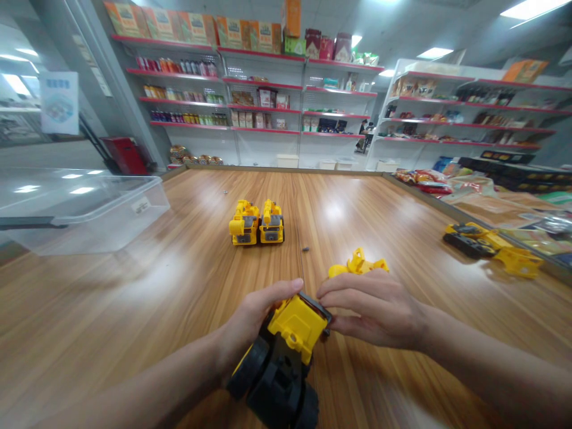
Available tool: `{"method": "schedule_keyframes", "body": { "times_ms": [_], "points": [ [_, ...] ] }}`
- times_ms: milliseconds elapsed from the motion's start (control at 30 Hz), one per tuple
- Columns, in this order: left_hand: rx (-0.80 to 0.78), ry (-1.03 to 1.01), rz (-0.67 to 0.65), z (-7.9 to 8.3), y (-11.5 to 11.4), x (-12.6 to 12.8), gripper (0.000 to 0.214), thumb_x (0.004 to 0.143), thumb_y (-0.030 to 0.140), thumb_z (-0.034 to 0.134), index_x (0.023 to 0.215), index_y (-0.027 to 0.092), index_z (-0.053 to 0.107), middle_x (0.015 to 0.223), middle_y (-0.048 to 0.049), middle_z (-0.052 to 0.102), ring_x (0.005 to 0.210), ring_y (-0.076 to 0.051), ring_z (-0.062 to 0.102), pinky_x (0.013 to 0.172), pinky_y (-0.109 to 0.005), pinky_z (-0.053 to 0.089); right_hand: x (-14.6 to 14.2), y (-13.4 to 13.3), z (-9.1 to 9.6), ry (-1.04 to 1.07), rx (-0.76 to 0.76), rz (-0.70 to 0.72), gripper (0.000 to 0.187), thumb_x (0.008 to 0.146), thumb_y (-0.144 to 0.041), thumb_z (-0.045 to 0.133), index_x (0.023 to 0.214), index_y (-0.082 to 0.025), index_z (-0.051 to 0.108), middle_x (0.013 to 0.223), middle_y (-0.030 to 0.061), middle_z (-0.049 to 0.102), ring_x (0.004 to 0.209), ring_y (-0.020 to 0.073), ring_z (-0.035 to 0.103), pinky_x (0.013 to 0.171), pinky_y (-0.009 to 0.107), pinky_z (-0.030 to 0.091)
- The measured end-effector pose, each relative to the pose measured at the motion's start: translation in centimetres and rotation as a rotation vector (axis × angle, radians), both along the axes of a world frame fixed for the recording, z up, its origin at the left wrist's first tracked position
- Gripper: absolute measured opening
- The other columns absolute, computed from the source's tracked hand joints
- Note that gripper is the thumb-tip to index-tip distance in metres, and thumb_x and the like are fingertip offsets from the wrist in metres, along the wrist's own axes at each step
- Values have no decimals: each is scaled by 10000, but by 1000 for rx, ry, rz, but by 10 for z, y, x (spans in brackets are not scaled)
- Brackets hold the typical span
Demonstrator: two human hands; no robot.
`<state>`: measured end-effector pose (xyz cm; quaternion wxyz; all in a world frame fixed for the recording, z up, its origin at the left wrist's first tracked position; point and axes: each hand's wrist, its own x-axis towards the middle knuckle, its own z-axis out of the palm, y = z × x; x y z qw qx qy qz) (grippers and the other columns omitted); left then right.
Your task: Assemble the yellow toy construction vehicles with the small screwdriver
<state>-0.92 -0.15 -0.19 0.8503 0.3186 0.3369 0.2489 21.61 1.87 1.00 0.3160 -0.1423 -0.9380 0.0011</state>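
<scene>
I hold a yellow toy truck with big black wheels (286,351) just above the wooden table (134,298), close to me. My left hand (252,319) is wrapped round its left side, fingers closed over the yellow cab. My right hand (370,307) touches the cab's right edge, its fingers pressed together in a pinch on a small dark part there. Just beyond my right hand lies a loose yellow plastic part (357,263). Two small yellow toy trucks (256,223) stand side by side farther out on the table.
A clear plastic bin (80,208) sits at the table's left edge. A yellow and black toy vehicle (491,244) lies at the right edge, with snack packets (424,179) behind it. A small screw (306,248) lies mid-table. Store shelves (268,101) line the back wall.
</scene>
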Motion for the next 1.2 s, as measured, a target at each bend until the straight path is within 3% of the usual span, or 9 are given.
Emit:
{"method": "schedule_keyframes", "body": {
  "times_ms": [133, 200, 300, 367, 500, 600, 700, 967, 1200],
  "points": [
    [-75, -26, -25, -3, -1, -1, 461, 794, 534, 609, 802, 84, 713, 726, -110, 710, 623, -177, 620, 607, -260, 462, -1, -3, 3, 40, -169, 102, 127, 863, -207, 688, 956, -142, 633, 1304, 146, 599, 1056, 178, 653, 839, 253, 521],
    [-78, -30, -69, -5, -1, -2, 464, 803, 524, 606, 822, 75, 720, 736, -114, 714, 624, -172, 619, 604, -252, 462, -2, -5, 2, 86, -308, 176, 153, 832, -229, 733, 905, -141, 631, 1278, 149, 620, 995, 154, 670, 823, 227, 517],
    [-85, -52, -133, -8, 1, -3, 509, 807, 547, 586, 842, 58, 725, 739, -123, 712, 638, -171, 622, 604, -238, 466, -5, -6, -5, 177, -476, 207, 210, 770, -267, 795, 822, -153, 627, 1146, 121, 694, 764, 104, 666, 692, 206, 509],
    [-83, -62, -157, -10, 3, -3, 537, 798, 571, 579, 842, 56, 724, 728, -124, 707, 648, -174, 624, 610, -234, 472, -6, -7, -10, 219, -577, 184, 226, 747, -283, 810, 826, -163, 635, 1112, 106, 702, 609, 68, 590, 559, 190, 465],
    [-68, -64, -200, -9, 6, -4, 554, 797, 596, 549, 833, 68, 715, 709, -119, 691, 650, -187, 620, 629, -250, 485, -6, -10, -14, 264, -787, 154, 480, 718, -267, 832, 1135, -193, 605, 1153, 103, 652, 455, 11, 373, 383, 163, 302],
    [-66, -58, -213, -4, 5, -5, 567, 818, 607, 518, 823, 72, 706, 685, -112, 672, 637, -186, 614, 633, -250, 485, -6, -10, -12, 250, -725, 146, 628, 725, -243, 830, 1285, -196, 549, 1157, 111, 628, 467, 10, 362, 407, 171, 325],
    [-67, -54, -186, 0, 3, -4, 561, 850, 592, 497, 823, 72, 706, 691, -111, 670, 637, -177, 611, 627, -236, 474, -7, -10, -9, 232, -627, 125, 642, 717, -274, 836, 1292, -191, 562, 1145, 102, 619, 470, 10, 347, 437, 184, 356],
    [-113, -77, -155, 0, 1, -2, 601, 844, 626, 496, 817, 66, 714, 705, -117, 689, 670, -188, 622, 685, -256, 467, -9, -9, -9, 212, -571, 114, 628, 714, -306, 836, 1281, -209, 584, 1152, 74, 613, 507, 28, 354, 441, 182, 350],
    [-33, -78, -157, 3, -3, 0, 521, 869, 577, 506, 914, 107, 725, 706, -87, 696, 759, -234, 659, 765, -322, 477, -11, -13, -6, 170, -563, 139, 578, 738, -308, 813, 1267, -214, 599, 1220, 102, 607, 734, 101, 571, 562, 191, 468]
  ]
}}
